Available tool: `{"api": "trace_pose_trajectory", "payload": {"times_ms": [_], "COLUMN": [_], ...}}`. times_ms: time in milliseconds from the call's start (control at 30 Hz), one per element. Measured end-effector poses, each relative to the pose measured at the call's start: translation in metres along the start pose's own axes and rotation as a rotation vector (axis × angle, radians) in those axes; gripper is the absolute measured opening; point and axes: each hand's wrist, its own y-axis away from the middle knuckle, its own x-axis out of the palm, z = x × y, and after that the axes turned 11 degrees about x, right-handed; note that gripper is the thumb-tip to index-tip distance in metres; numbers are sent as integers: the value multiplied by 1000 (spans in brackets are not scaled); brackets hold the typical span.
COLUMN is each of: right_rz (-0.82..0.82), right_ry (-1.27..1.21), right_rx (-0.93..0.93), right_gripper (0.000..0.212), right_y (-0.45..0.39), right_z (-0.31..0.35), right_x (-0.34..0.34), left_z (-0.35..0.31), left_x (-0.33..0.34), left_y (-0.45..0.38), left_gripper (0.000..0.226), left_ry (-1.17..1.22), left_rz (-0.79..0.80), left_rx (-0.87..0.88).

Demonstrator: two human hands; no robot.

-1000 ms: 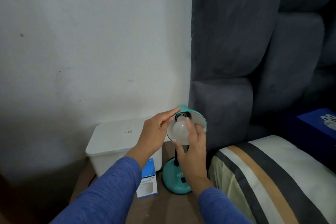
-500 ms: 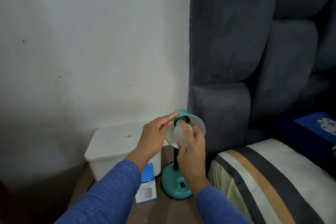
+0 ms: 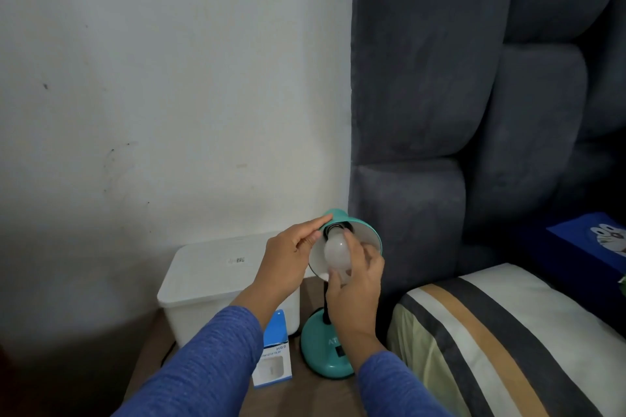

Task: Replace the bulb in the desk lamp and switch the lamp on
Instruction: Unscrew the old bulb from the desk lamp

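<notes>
Bedroom: padded headboard (image 3: 440, 95), pillow (image 3: 508, 332).

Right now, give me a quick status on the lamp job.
Left hand steadying lamp shade. Right hand gripping bulb at socket, unlit. Nothing in the way.

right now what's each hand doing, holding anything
Left hand: closed on the teal lamp shade, steadying it.
Right hand: fingers wrapped round the white bulb in the shade.
</notes>
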Motion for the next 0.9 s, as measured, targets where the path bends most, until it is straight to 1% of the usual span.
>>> {"api": "trace_pose_trajectory", "payload": {"times_ms": [33, 100, 133, 200, 267, 367, 433, 500, 600, 633, 700, 733, 833, 900], "right_rz": [1, 25, 30, 13, -10, 6, 17, 15, 8, -5, -21, -19, -1, -3], "right_ry": [-5, -44, -52, -31, -10, -68, -39, -35, -79, -68, -26, -24, -75, -44], "right_rx": [4, 103, 125, 54, -3, 142, 100, 33, 138, 140, 78, 68, 158, 114], "right_gripper": [72, 77, 75, 67, 69, 77, 70, 70, 78, 75, 70, 71, 78, 73], "right_y": [1, 2, 2, 3, 4, 2, 2, 3, 0, 0, 0, 1, 1, 2], "right_z": [0, 2, 1, 1, 0, 1, 0, 0, 2, 3, 1, 1, 2, 0], "right_x": [1, 1, 2, 3, 3, 2, 4, 5, 4, 4, 4, 4, 4, 5], "left_z": [0, 2, 2, 2, 1, 1, 1, 0, 1, 0, 1, 2, 2, 2], "left_x": [0, 0, 0, 0, -1, -1, -1, -1, 0, 0, 0, 0, 0, 1], "left_y": [0, 0, 0, 0, -1, 0, 0, 0, -1, 0, 0, -1, -1, -1], "left_gripper": [34, 33, 33, 33, 33, 33, 33, 33, 33, 33, 33, 33, 33, 33], "left_ry": [2, 15, 18, 19, 15, 3, 7, 12, 11, 9, 9, 9, 16, 21], "left_rz": [3, 3, -1, -8, -2, 8, 1, 0, 3, 5, 7, 6, 5, 2], "left_rx": [-2, -3, -4, -6, -4, 3, -3, -5, -9, -9, -10, -11, -11, -9]}}
